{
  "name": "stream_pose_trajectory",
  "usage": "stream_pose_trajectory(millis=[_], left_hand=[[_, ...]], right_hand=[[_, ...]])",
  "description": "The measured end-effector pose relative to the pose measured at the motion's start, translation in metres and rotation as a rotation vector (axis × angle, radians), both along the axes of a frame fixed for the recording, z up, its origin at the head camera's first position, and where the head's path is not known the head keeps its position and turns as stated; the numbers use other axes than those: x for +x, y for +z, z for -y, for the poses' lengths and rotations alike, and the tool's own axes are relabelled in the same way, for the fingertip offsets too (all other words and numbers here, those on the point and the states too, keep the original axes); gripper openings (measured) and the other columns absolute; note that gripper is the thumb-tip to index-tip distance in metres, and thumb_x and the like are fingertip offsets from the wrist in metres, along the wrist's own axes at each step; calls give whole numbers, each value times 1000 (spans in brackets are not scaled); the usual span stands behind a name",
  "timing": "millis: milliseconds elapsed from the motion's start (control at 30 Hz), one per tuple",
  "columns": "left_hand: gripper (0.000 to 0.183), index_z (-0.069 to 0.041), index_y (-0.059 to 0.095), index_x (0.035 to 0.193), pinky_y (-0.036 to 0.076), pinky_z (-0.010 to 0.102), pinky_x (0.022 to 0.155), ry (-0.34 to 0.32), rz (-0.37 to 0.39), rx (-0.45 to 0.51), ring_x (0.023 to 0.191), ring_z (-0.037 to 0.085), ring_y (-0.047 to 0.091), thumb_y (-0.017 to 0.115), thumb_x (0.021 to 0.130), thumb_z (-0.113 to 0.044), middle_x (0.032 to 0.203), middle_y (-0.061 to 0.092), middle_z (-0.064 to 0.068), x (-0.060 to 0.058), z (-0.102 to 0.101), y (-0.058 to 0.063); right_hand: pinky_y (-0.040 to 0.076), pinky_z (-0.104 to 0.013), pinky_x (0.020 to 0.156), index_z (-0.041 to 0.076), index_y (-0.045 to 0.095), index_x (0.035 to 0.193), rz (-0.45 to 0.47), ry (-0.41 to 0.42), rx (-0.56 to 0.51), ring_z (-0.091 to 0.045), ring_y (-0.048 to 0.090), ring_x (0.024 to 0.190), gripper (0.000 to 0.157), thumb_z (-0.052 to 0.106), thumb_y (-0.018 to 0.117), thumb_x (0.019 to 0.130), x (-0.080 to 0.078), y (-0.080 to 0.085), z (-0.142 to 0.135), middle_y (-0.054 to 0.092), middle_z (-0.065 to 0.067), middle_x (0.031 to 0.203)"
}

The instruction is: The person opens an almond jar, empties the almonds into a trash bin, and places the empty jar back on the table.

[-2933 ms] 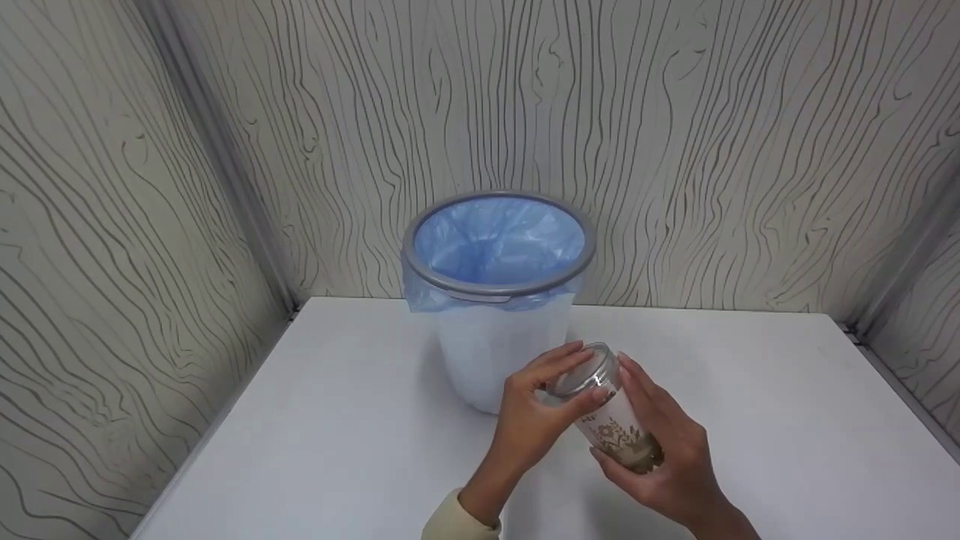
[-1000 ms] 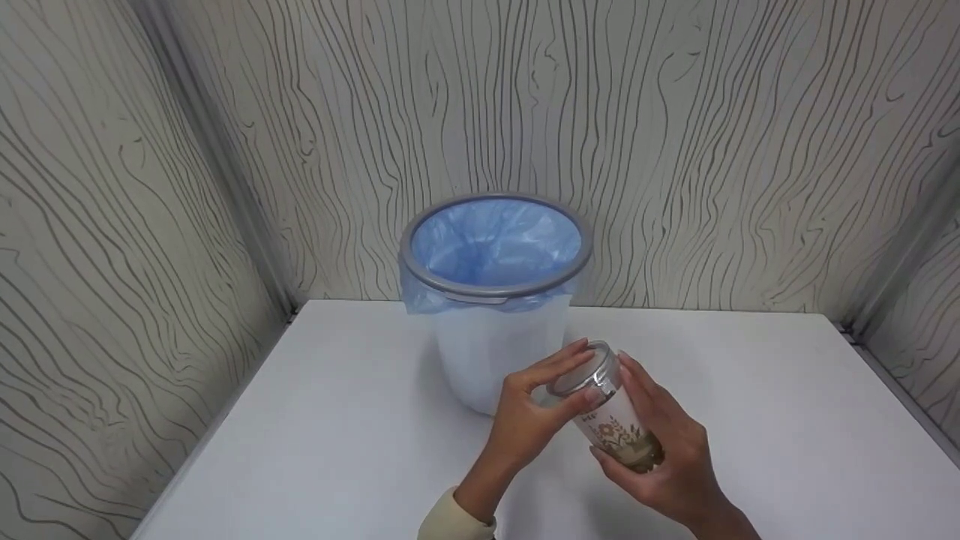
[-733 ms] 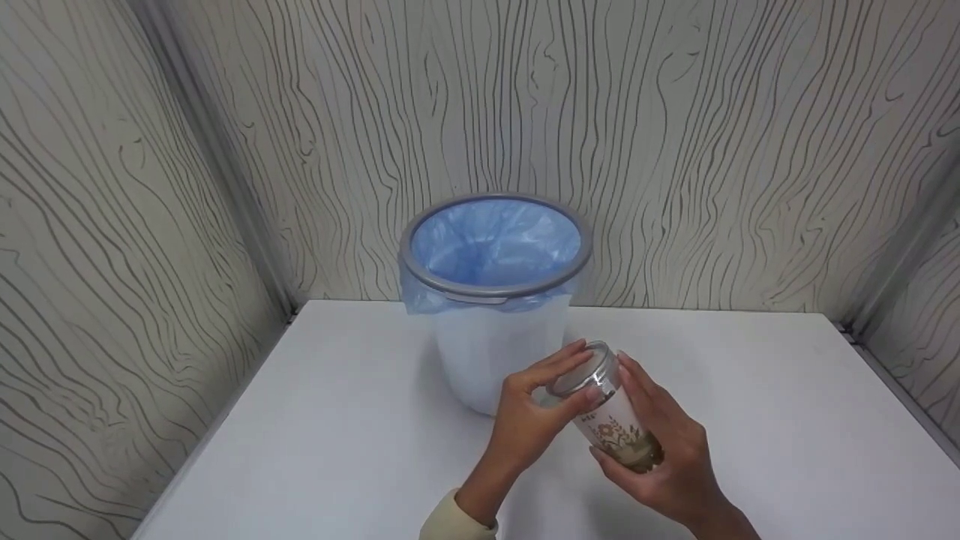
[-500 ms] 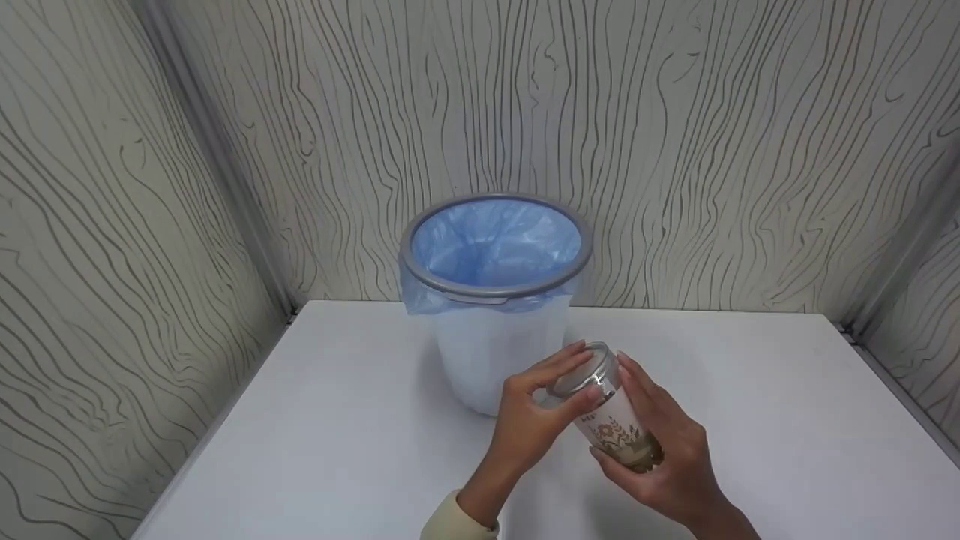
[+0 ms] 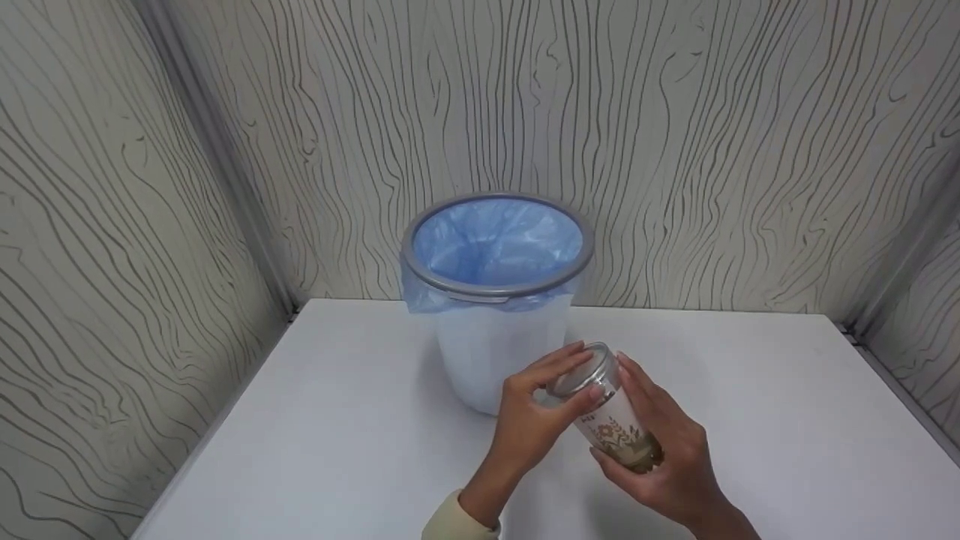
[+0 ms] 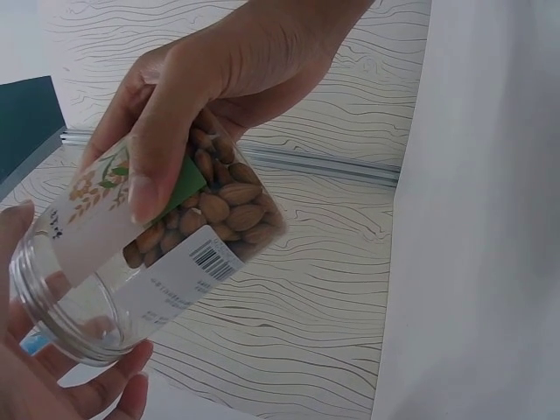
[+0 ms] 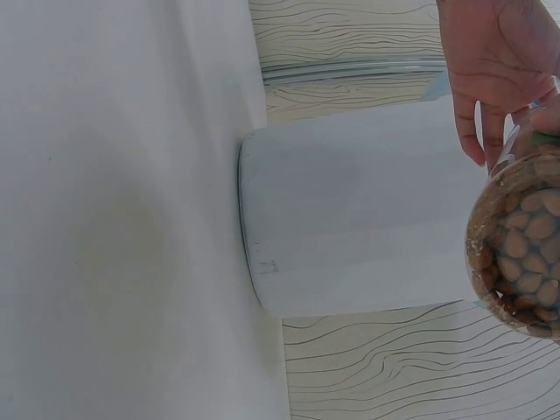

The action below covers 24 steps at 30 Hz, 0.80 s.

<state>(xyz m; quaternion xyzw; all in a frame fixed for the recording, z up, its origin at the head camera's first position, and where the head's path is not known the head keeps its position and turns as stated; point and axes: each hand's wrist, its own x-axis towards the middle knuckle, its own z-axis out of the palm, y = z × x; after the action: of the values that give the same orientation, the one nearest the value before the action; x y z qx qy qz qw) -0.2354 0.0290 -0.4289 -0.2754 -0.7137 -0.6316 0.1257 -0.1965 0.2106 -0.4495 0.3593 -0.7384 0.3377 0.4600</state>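
Note:
Both hands hold a clear jar of almonds [image 5: 616, 426], tilted with its ringed, transparent top towards the upper left. The left hand [image 5: 529, 412] curls fingers and thumb round the top end. Lower down, the right hand [image 5: 671, 450] grips the jar's body. In the left wrist view, almonds [image 6: 232, 206] fill the base end behind a floral label and a white barcode label [image 6: 179, 276]. I cannot tell whether a separate clear lid sits on the top. The right wrist view shows the jar's round base [image 7: 529, 254] full of almonds.
A white bin [image 5: 499, 345] with a grey rim [image 5: 409, 255] and a blue liner [image 5: 502, 240] stands on the white table [image 5: 337, 420] just behind the hands. Wood-grain panels [image 5: 637, 150] enclose the back and sides.

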Motion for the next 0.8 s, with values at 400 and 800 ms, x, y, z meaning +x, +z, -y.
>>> stream_pose_trajectory(millis=[400, 800], left_hand=[[40, -23, 74, 125, 50, 35, 89, 18, -25, 5, 124, 13, 60, 79, 88, -37, 134, 65, -8, -1, 0, -1], [42, -23, 75, 124, 51, 34, 87, 56, -19, -15, 123, 13, 61, 80, 87, -41, 133, 67, -5, -1, -2, -1]], right_hand=[[45, -17, 100, -19, 50, 135, -5, -3, -3, -19, 60, 119, 85, 30, 87, 76, 0, 0, 1, 54, -36, 137], [45, -17, 100, -18, 51, 135, -8, -3, 2, -21, 61, 119, 86, 27, 89, 73, 0, 1, 2, 54, -36, 137]])
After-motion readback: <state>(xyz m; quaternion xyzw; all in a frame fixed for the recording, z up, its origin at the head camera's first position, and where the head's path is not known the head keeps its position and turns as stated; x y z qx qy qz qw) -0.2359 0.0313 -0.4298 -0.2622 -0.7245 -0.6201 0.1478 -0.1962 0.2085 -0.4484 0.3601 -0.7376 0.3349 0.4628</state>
